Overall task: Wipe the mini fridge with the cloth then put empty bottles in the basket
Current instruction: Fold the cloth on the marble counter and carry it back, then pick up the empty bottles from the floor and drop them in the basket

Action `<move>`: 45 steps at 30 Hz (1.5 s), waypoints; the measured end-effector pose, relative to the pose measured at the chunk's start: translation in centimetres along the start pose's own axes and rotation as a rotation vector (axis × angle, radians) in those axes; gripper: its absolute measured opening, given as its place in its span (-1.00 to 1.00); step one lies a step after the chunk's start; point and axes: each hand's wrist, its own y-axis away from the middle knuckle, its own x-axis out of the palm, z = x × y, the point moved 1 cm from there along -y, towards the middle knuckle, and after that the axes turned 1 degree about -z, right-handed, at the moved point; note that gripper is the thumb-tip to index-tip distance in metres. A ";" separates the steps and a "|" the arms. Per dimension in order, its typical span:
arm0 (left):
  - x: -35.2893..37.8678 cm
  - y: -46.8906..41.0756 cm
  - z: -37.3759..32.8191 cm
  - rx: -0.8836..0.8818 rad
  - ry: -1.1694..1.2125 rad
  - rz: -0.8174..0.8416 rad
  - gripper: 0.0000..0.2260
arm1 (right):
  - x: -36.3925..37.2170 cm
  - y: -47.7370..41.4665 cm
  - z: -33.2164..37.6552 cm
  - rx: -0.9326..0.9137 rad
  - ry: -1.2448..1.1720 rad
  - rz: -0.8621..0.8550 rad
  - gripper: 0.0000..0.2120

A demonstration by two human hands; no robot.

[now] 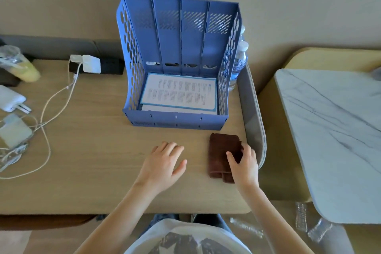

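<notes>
The folded brown cloth (221, 154) lies on the surface (92, 181) at about five o'clock from the blue basket (175, 118), close to the surface's right edge. It is gripped there by the right hand (245, 165). The grip is clamped on it, thumb laid across the top and fingers curled round its right edge, presumably so that it can be lifted as one folded pad. The left hand (162, 163) is spread flat on the surface at nine o'clock from the cloth, fingers straight and holding nothing, most likely as a brace. The basket is stood with its low front wall toward the person and a printed sheet (179, 94) inside, which leaves it easily loaded from above. Crushed empty bottles (246, 227) lie on the floor at five o'clock from the cloth. The mini fridge cannot be identified with certainty; a marble-topped unit (334, 130) is seen at three o'clock. Wiping is judged not yet begun.
</notes>
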 end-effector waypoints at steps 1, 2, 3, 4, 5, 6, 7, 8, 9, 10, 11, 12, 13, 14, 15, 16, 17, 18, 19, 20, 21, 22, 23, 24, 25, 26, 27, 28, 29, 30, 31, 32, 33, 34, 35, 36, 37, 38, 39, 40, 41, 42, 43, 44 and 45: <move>0.0 0.1 0.0 0.001 0.005 0.012 -0.62 | -0.1 0.3 0.3 -0.134 0.103 -0.074 -0.47; -0.1 0.3 0.0 0.000 0.010 0.022 -0.62 | 0.0 0.6 0.7 -0.266 0.191 -0.137 -0.45; -0.1 0.4 0.0 -0.001 0.014 0.028 -0.62 | 0.2 0.9 1.1 -0.368 0.261 -0.168 -0.43; 0.0 0.5 0.0 0.000 0.020 0.033 -0.62 | 0.7 1.2 1.5 -0.436 0.323 -0.153 -0.42; 0.0 0.6 0.0 0.000 0.029 0.038 -0.62 | 1.3 1.5 1.8 -0.472 0.380 -0.094 -0.39; 0.1 0.7 -0.1 -0.002 0.040 0.044 -0.61 | 2.0 1.7 1.9 -0.485 0.428 -0.014 -0.37; 0.2 0.9 -0.1 -0.005 0.047 0.049 -0.61 | 2.7 1.8 1.8 -0.481 0.462 0.064 -0.36; 0.2 1.1 -0.1 -0.007 0.050 0.051 -0.60 | 3.4 1.8 1.5 -0.467 0.484 0.124 -0.35; 0.3 1.3 -0.1 -0.010 0.051 0.051 -0.60 | 3.8 1.8 1.1 -0.458 0.499 0.153 -0.35; 0.3 1.5 -0.1 -0.012 0.049 0.053 -0.60 | 4.1 1.8 0.8 -0.454 0.509 0.161 -0.35; 0.3 1.7 -0.1 -0.011 0.047 0.056 -0.60 | 4.2 1.8 0.7 -0.451 0.515 0.162 -0.35; 0.2 1.9 -0.1 -0.009 0.044 0.059 -0.60 | 4.1 1.8 0.7 -0.446 0.515 0.164 -0.35; 0.2 2.1 0.0 -0.008 0.042 0.062 -0.61 | 4.0 1.8 0.8 -0.441 0.503 0.170 -0.36; 0.0 2.2 0.1 -0.009 0.038 0.066 -0.60 | 3.8 1.8 1.1 -0.437 0.483 0.177 -0.38; -0.1 2.3 0.2 -0.010 0.034 0.070 -0.60 | 3.5 2.0 1.5 -0.430 0.464 0.176 -0.40; -0.3 2.4 0.3 -0.010 0.032 0.074 -0.59 | 3.1 2.2 2.0 -0.424 0.443 0.160 -0.44; -0.5 2.4 0.3 -0.008 0.034 0.073 -0.59 | 2.5 2.4 2.6 -0.426 0.416 0.123 -0.48; -0.8 2.3 0.4 -0.004 0.039 0.067 -0.59 | 1.8 2.7 3.4 -0.432 0.378 0.072 -0.54; -1.1 2.1 0.4 0.003 0.044 0.055 -0.59 | 1.2 3.1 4.0 -0.436 0.328 0.021 -0.60; -1.4 1.9 0.4 0.014 0.049 0.037 -0.60 | 0.5 3.5 4.6 -0.441 0.274 -0.026 -0.67; -1.8 1.6 0.4 0.028 0.054 0.015 -0.61 | -0.2 3.9 5.2 -0.455 0.234 -0.071 -0.73; -2.2 1.3 0.4 0.045 0.057 -0.008 -0.61 | -0.8 4.2 5.7 -0.478 0.209 -0.118 -0.78; -2.6 1.0 0.3 0.065 0.059 -0.032 -0.61 | -1.4 4.6 6.2 -0.496 0.192 -0.160 -0.82; -3.0 0.8 0.3 0.085 0.063 -0.059 -0.62 | -2.0 5.0 6.6 -0.508 0.182 -0.198 -0.84; -3.3 0.5 0.3 0.105 0.069 -0.085 -0.62 | -2.6 5.5 7.0 -0.515 0.177 -0.234 -0.85; -3.6 0.2 0.3 0.126 0.075 -0.108 -0.62 | -3.0 6.0 7.2 -0.522 0.176 -0.266 -0.84; -3.9 0.0 0.2 0.148 0.083 -0.129 -0.62 | -3.4 6.6 7.3 -0.528 0.180 -0.291 -0.82; -4.0 -0.1 0.3 0.171 0.093 -0.149 -0.62 | -3.6 7.2 7.3 -0.532 0.191 -0.307 -0.77; -4.0 -0.1 0.3 0.193 0.104 -0.163 -0.63 | -3.7 7.9 7.2 -0.532 0.206 -0.312 -0.71; -3.9 0.1 0.4 0.212 0.112 -0.168 -0.64 | -3.7 8.6 7.0 -0.526 0.224 -0.305 -0.67; -3.6 0.3 0.6 0.228 0.116 -0.165 -0.65 | -3.5 9.4 6.6 -0.510 0.245 -0.286 -0.64; -3.3 0.7 0.8 0.239 0.112 -0.153 -0.65 | -3.1 10.3 6.2 -0.485 0.267 -0.260 -0.64; -2.9 1.2 1.0 0.248 0.106 -0.132 -0.65 | -2.6 11.1 5.6 -0.452 0.288 -0.230 -0.65; -2.4 1.7 1.2 0.251 0.102 -0.105 -0.64 | -2.1 11.9 5.1 -0.416 0.304 -0.198 -0.67; -1.9 2.3 1.5 0.252 0.104 -0.077 -0.64 | -1.6 12.6 4.7 -0.382 0.316 -0.168 -0.66; -1.5 2.8 1.7 0.251 0.107 -0.051 -0.63 | -1.2 13.3 4.4 -0.357 0.326 -0.145 -0.65; -1.2 3.2 1.9 0.252 0.110 -0.029 -0.63 | -1.0 13.9 4.2 -0.340 0.333 -0.136 -0.62; -1.0 3.5 2.0 0.257 0.117 -0.010 -0.63 | -0.9 14.4 4.1 -0.327 0.337 -0.137 -0.60; -0.8 3.7 2.0 0.270 0.125 0.005 -0.64 | -0.9 14.8 4.0 -0.313 0.339 -0.141 -0.57; -0.7 3.7 1.9 0.288 0.134 0.014 -0.64 | -0.9 15.3 3.9 -0.294 0.339 -0.147 -0.55; -0.7 3.7 1.7 0.308 0.143 0.015 -0.64 | -1.1 15.6 3.7 -0.272 0.336 -0.155 -0.53; -0.7 3.5 1.5 0.329 0.151 0.010 -0.64 | -1.3 16.0 3.5 -0.252 0.334 -0.165 -0.53; -0.7 3.4 1.2 0.348 0.160 0.001 -0.64 | -1.5 16.4 3.3 -0.234 0.332 -0.182 -0.53; -0.7 3.1 0.8 0.367 0.171 -0.010 -0.64 | -1.8 16.8 2.9 -0.217 0.333 -0.206 -0.54; -0.7 2.9 0.3 0.386 0.185 -0.023 -0.65 | -2.2 17.3 2.5 -0.201 0.337 -0.232 -0.54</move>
